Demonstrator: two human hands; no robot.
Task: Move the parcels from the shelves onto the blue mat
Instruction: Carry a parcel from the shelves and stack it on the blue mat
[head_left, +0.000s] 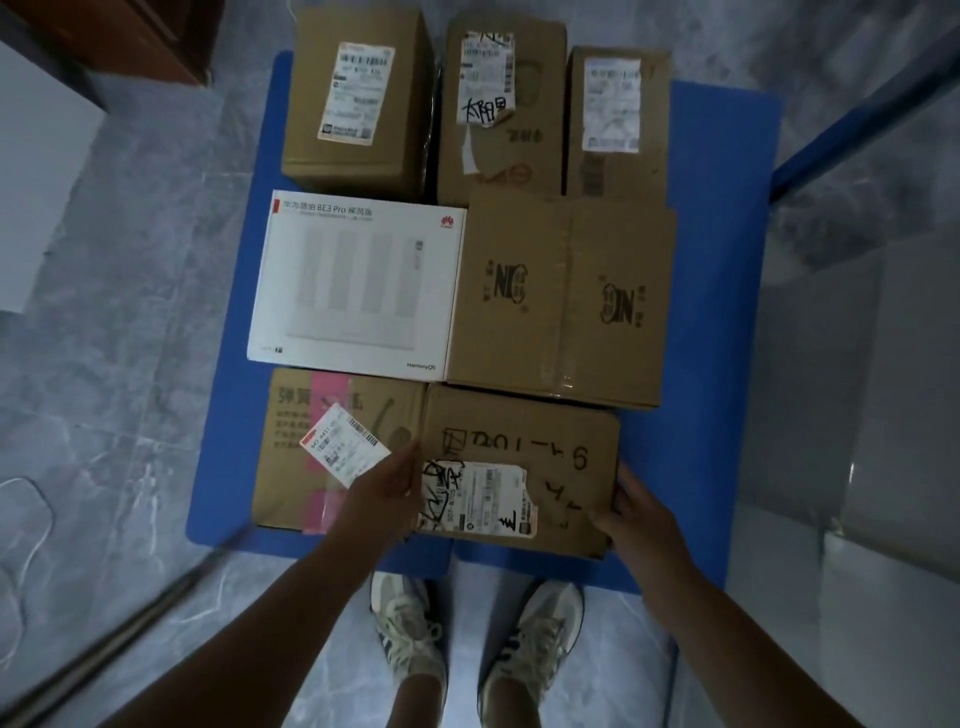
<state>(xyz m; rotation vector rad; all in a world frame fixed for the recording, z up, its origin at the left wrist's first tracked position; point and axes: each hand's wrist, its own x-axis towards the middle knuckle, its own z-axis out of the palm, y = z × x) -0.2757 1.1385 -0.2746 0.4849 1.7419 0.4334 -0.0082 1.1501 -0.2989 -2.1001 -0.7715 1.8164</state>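
Note:
A blue mat (706, 322) lies on the grey floor and carries several parcels. Nearest me sits a brown cardboard parcel (524, 441) with black handwriting and a torn white label. My left hand (382, 493) holds its left side and my right hand (631, 506) holds its right side, fingers bent round the edges. Left of it lies a brown parcel with pink tape (291, 457). Behind are a white router box (358, 286) and a taped brown parcel (561, 296). Three brown labelled parcels (358, 98) stand along the far edge.
My two shoes (410, 629) stand on the floor just before the mat's near edge. A blue shelf frame (852, 130) rises at the right, with grey shelf boards (893, 415) beside the mat. A white panel (36, 171) stands at the left.

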